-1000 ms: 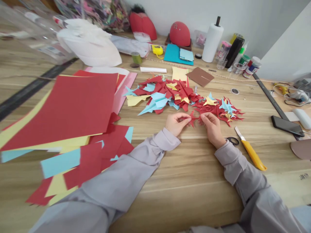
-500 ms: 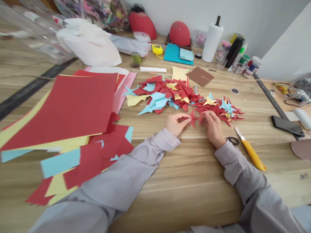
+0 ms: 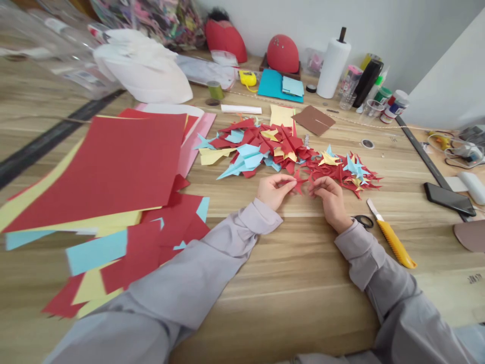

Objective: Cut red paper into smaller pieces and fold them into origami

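Observation:
My left hand [image 3: 275,191] pinches a small red folded paper piece [image 3: 299,182] with pointed arms between thumb and fingertips. Just right of that piece is my right hand [image 3: 330,199], its thumb and fingers drawn together; whether it holds anything is too small to make out. Behind the hands lies a pile of folded paper planes [image 3: 250,156] in red, blue and yellow. A second pile of pointed folded pieces [image 3: 354,169] touches it on the right.
Large red sheets [image 3: 102,167] and cut scraps [image 3: 142,253] lie at left. A yellow knife [image 3: 396,242] with its blade out and black scissors [image 3: 364,221] are near my right wrist. A phone [image 3: 449,199] lies further right.
The red piece has shifted slightly left with my left hand, and my right fingertips are a little apart from it. The whole view has moved slightly.

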